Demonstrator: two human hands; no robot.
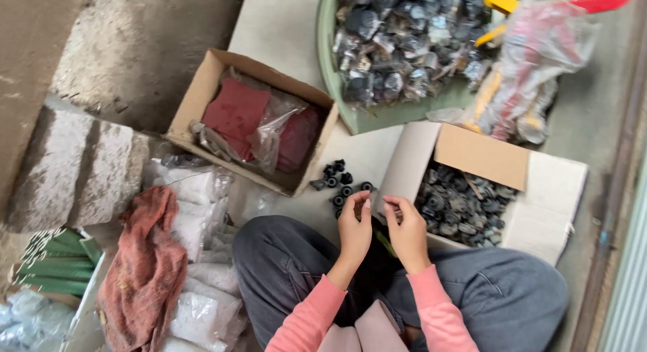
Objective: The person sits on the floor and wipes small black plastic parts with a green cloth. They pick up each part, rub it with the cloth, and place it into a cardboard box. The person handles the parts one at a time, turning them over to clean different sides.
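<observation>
Left hand (354,225): raised over the lap, fingers pinched together on something small at the fingertips; too small to tell what it is.
Right hand (406,229): just beside the left, fingers curled in toward it, the grip closed on the same small thing as far as I can see.
Loose parts (339,181): a few small black round pieces on the floor, just beyond the fingertips, between the two boxes.
Open box (472,190): cardboard, right of the hands, full of the same dark round parts, flap standing up.
Second box (251,118): cardboard, farther left, holding red sheets under clear plastic.
Green tray (330,69): at the top, heaped with bagged dark parts.
Bag (532,62): clear plastic with red and yellow things inside, beside the tray.
Rag (145,271): reddish cloth, lying left of the knee over white packets (195,217).
Person: sitting cross-legged on the floor, grey trousers, pink sleeves.
</observation>
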